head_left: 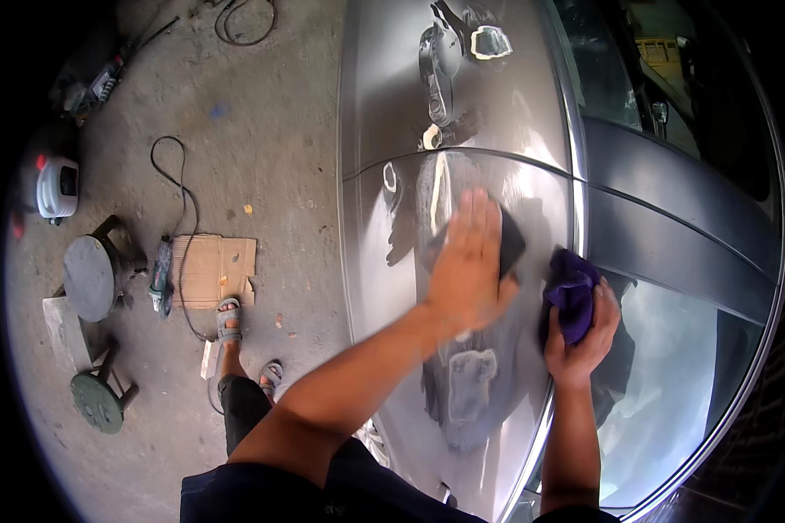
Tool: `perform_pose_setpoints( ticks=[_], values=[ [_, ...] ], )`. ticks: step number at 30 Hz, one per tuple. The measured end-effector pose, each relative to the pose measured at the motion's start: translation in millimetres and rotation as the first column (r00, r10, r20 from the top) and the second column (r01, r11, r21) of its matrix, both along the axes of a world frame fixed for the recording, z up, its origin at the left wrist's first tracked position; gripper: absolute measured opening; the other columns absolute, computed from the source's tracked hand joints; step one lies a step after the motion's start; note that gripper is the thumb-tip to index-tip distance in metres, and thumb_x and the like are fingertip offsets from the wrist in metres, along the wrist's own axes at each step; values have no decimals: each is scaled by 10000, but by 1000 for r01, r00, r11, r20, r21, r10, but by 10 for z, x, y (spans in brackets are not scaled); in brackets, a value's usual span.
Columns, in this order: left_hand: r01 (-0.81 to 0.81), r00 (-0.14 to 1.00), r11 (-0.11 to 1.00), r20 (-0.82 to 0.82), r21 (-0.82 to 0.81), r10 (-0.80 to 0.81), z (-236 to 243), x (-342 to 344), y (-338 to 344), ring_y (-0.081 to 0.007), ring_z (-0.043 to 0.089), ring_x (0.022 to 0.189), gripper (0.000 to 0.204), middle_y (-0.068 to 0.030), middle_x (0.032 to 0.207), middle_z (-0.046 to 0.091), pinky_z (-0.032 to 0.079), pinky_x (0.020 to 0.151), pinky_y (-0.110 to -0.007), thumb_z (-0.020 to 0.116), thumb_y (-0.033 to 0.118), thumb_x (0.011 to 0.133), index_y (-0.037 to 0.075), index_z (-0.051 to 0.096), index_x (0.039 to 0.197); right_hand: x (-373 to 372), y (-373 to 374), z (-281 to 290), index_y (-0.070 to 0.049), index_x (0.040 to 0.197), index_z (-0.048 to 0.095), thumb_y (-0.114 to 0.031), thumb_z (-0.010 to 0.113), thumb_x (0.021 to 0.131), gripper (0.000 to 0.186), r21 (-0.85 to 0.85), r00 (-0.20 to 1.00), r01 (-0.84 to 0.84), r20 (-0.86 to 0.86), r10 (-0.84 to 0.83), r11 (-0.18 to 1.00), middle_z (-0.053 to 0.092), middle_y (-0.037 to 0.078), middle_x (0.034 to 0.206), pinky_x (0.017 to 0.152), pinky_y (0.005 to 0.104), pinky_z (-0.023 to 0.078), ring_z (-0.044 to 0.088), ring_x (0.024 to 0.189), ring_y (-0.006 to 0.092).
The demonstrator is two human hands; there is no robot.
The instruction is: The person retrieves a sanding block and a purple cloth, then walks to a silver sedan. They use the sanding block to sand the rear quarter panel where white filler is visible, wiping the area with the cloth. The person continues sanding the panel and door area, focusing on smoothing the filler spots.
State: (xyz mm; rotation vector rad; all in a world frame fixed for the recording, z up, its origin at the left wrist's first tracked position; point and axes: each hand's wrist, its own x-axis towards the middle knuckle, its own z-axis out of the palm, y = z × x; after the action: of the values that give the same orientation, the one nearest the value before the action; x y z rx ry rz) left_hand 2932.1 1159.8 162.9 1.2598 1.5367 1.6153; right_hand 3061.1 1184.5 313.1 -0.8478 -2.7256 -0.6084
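My left hand [474, 260], slightly blurred, presses a dark grey pad [515, 244] against the silver car panel [371, 244], fingers laid long over it. My right hand [584, 342] grips a crumpled purple cloth [571, 292] beside the window trim. Around the pad are scuffed, pale-edged patches: a long streak [438, 192] above it and a rounded rectangle [469, 388] below. The upper panel, past a curved seam, has more bare patches [490, 42]. What lies under my left palm is hidden.
On the concrete floor at left are a power tool [161, 277] with a cord, cardboard [218, 260], a round grey stool [92, 275], a green stool [96, 401], a white jug [58, 187] and another tool [105, 85]. Dark car windows [650, 392] curve along the right.
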Motion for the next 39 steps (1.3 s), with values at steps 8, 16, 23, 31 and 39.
perform_pose_setpoints(
  ticks=[8,16,23,31,39],
  values=[
    [-140,983,990,-115,20,141,-23,-82,180,-478,98,1436,960,-341,1519,137,127,1172,-522,677,242,691,-143,205,1433,-2,4,-7,53,1239,499,-73,731,739,565,-3,999,-34,-23,34,999,548,274,1199,923,477,482,582,1064,446],
    [20,997,995,-72,93,-13,72,46,-43,-458,115,1438,927,-318,1523,161,159,1169,-515,678,275,713,-135,244,1422,16,5,6,56,1254,480,-51,727,747,575,-3,999,-42,-26,42,999,543,282,1205,928,480,475,571,1072,457],
    [249,962,968,-123,28,-244,156,151,-181,-434,143,1437,962,-304,1516,194,175,1165,-510,697,352,694,-122,274,1416,44,10,-11,59,1274,458,-45,703,771,569,-17,996,-40,-76,38,999,527,290,1232,954,488,447,551,1101,457],
    [-77,982,994,-165,72,88,149,3,168,-435,131,1444,995,-302,1524,191,150,1175,-506,692,370,680,-113,258,1434,89,-16,-16,61,1283,449,-72,696,788,569,-17,996,-20,-85,18,1000,527,288,1236,974,495,427,540,1113,458],
    [-90,990,993,-105,72,97,29,-54,203,-434,132,1443,959,-315,1514,198,150,1172,-506,669,336,718,-126,228,1433,85,21,-38,54,1290,446,-38,689,770,581,-23,995,-43,-91,41,999,526,288,1232,973,493,429,544,1106,464]
  ],
)
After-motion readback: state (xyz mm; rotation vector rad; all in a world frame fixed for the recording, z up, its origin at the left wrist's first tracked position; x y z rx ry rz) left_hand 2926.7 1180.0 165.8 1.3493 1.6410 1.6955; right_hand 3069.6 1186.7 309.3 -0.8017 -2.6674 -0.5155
